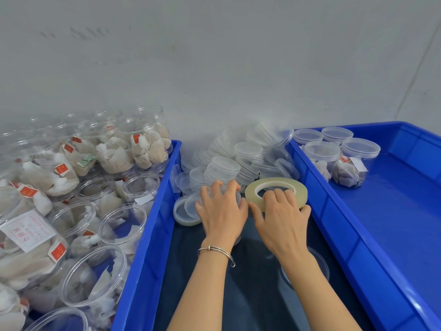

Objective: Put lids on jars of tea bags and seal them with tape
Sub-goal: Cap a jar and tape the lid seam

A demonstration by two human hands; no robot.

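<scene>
My left hand (pixel 220 211) curls over the lid of a clear jar (pixel 235 197) standing between the two blue bins; most of the jar is hidden under the hand. My right hand (pixel 281 216) grips a roll of clear tape (pixel 274 187), fingers through its core, and holds the roll against the jar's right side. A heap of clear plastic lids (pixel 238 158) lies just behind both hands. Open jars of tea bags (pixel 100 275) fill the left blue bin (pixel 148 247). Several lidded jars (pixel 343 161) stand in the right blue bin (pixel 358 235).
A grey wall rises directly behind the lids and bins. Two loose lids (pixel 186 211) lie left of my left hand on the dark surface (pixel 250 295) between the bins. Another clear lid (pixel 319 266) lies under my right forearm.
</scene>
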